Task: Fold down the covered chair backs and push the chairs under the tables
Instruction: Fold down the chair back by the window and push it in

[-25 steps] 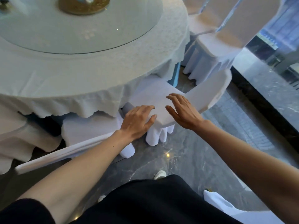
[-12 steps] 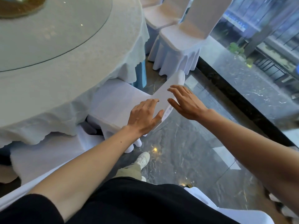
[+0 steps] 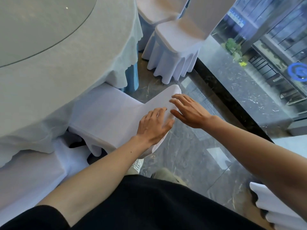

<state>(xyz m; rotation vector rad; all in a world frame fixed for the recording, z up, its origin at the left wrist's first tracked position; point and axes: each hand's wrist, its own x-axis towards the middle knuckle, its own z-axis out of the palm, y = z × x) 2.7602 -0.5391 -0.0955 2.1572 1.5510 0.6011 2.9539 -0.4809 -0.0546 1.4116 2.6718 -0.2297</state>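
A white-covered chair stands at the edge of the round table, its seat partly under the hanging tablecloth. Its covered back lies low and tilted, jutting out toward me. My left hand rests flat on the near part of that back, fingers spread. My right hand lies flat on the far part, close beside the left. Neither hand wraps around the fabric.
Another covered chair with an upright back stands beyond, next to a glass wall and a dark floor ledge. A further covered chair lies at lower left. White fabric shows at lower right. My shoe is on the marble floor.
The view has swung right along the table. The chair back has dropped lower under both hands, and the seat sits further under the tablecloth. My hands stay pressed on it.
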